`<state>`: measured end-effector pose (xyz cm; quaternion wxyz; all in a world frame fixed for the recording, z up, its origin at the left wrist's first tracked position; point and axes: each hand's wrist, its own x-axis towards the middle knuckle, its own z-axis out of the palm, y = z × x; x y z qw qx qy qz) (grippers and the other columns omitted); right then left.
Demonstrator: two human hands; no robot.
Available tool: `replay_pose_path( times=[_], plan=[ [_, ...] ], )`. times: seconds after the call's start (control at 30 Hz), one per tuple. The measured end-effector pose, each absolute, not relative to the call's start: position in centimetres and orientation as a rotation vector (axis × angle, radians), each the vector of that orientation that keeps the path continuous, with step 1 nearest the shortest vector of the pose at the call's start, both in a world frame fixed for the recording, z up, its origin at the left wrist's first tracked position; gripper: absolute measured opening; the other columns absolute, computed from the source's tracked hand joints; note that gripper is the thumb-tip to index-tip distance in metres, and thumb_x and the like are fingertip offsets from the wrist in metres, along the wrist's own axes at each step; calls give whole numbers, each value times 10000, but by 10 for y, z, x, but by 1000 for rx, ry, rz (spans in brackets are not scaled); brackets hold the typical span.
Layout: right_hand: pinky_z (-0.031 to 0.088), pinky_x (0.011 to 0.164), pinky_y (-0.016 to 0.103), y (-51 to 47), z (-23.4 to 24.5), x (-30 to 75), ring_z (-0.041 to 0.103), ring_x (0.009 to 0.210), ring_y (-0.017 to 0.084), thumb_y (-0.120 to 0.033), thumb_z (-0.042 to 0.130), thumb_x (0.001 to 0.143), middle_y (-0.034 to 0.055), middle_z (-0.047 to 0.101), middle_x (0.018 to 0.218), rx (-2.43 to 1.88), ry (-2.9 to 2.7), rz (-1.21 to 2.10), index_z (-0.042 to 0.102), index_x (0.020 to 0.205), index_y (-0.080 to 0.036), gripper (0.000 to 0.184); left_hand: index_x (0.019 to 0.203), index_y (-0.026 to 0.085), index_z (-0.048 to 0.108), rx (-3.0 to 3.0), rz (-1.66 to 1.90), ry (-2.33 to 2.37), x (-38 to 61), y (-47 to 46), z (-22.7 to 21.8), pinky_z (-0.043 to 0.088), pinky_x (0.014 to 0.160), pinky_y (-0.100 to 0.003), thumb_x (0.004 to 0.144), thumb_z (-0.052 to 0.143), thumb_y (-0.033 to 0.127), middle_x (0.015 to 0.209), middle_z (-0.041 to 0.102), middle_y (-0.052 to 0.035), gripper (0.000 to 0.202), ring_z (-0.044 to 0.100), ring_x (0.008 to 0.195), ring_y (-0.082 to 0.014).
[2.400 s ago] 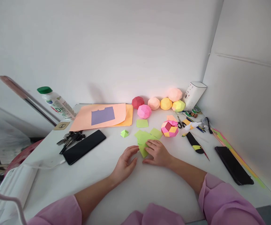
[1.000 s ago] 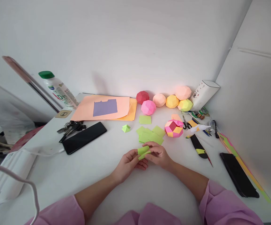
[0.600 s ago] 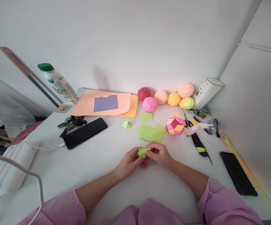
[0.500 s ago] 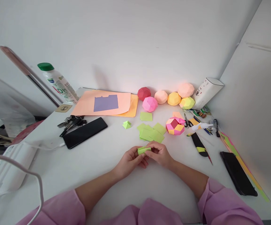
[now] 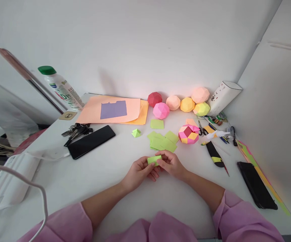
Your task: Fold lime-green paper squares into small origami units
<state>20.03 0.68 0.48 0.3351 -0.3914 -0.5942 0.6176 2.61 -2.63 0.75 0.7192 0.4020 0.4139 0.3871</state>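
A small folded piece of green paper is pinched between my two hands, above the white table's front part. My left hand grips its left end, thumb in front. At its right end my right hand holds it, with fingers behind and thumb on the front face. Just beyond my hands lies a loose pile of green paper slips, with a single green slip behind it. A small folded green paper piece stands to the left of the pile.
Right of the pile sits an open multicoloured paper ball; finished paper balls line the wall. Scissors, a cutter and a black phone lie on the right. Keys, a black slab and a bottle are left.
The green paper now shows one flat face to me, where before two layers showed apart with a fold between. My hands have stayed in nearly the same place.
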Motion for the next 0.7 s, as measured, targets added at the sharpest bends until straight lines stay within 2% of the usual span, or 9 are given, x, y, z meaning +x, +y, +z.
replay_pose_path(
  times=[0.23, 0.7],
  plan=[
    [407, 487, 215, 11, 4, 201, 500, 498, 86, -382, 591, 816, -35, 556, 602, -1009, -1583, 1670, 531, 801, -169, 221, 857, 155, 562, 874, 879, 941, 28, -27, 8, 546, 571, -306, 760, 630, 454, 735, 686, -34, 322, 651, 613, -161],
    [427, 485, 225, 11, 0, 202, 514, 489, 95, -378, 574, 831, -21, 579, 587, -1002, -1585, 1685, 537, 793, -160, 224, 828, 140, 553, 899, 852, 949, 27, -26, 6, 550, 562, -302, 778, 600, 474, 730, 670, -37, 341, 651, 590, -153]
  ],
)
